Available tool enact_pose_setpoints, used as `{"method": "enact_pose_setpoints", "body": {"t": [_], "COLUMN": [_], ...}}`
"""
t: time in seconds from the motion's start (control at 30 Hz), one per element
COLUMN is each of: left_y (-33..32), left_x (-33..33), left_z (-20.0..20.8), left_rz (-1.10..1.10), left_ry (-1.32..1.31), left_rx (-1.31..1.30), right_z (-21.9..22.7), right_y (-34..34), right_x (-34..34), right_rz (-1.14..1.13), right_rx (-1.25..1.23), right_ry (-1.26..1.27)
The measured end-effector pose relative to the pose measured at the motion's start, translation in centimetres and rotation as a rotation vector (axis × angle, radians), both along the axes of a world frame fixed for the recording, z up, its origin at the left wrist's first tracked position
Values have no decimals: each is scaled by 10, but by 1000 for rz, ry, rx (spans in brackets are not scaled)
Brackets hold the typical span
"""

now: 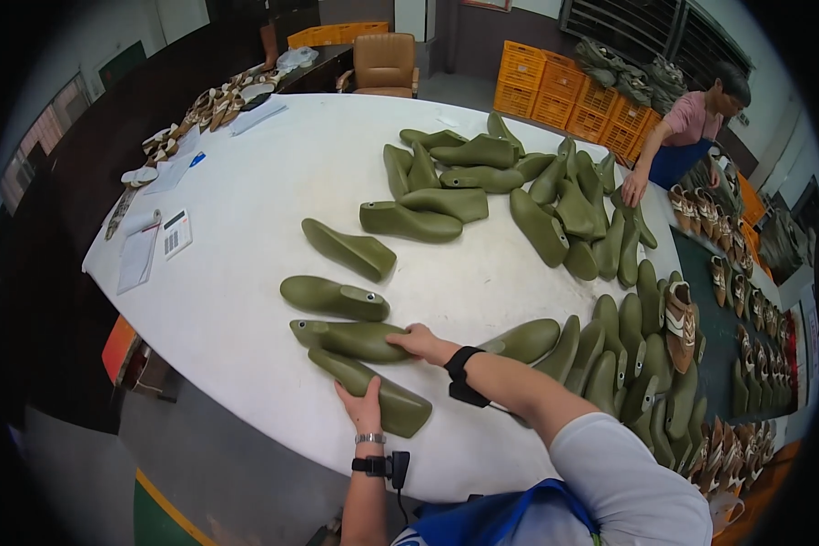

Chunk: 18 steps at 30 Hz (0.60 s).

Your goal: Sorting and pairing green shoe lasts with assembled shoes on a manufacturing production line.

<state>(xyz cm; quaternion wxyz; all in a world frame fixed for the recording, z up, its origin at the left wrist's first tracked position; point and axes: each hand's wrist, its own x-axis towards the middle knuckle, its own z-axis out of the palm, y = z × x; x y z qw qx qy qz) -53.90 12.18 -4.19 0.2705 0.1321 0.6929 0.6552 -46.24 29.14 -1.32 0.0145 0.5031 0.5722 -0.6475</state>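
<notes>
My left hand (362, 407) grips the nearest green shoe last (370, 391) by the table edge (273, 414); it could slide off. My right hand (416, 342) lies flat on the next last (350, 339), might nudge the third last (334, 298).

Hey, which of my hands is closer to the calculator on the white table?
Left. The left hand rests on the nearest green shoe last, on the calculator's side of the table. The right hand, on the next last, lies farther right.
</notes>
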Motion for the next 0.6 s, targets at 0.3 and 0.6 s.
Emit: {"method": "enact_pose_setpoints", "body": {"t": [0.3, 0.6], "left_y": [7, 99], "left_x": [7, 76], "left_z": [9, 120], "left_rz": [-62, -677], "left_ry": [-316, -942], "left_rx": [157, 323], "right_z": [14, 101], "right_y": [-18, 7], "right_x": [25, 259], "right_rz": [-172, -637], "right_rx": [-383, -251], "right_ry": [461, 692]}}
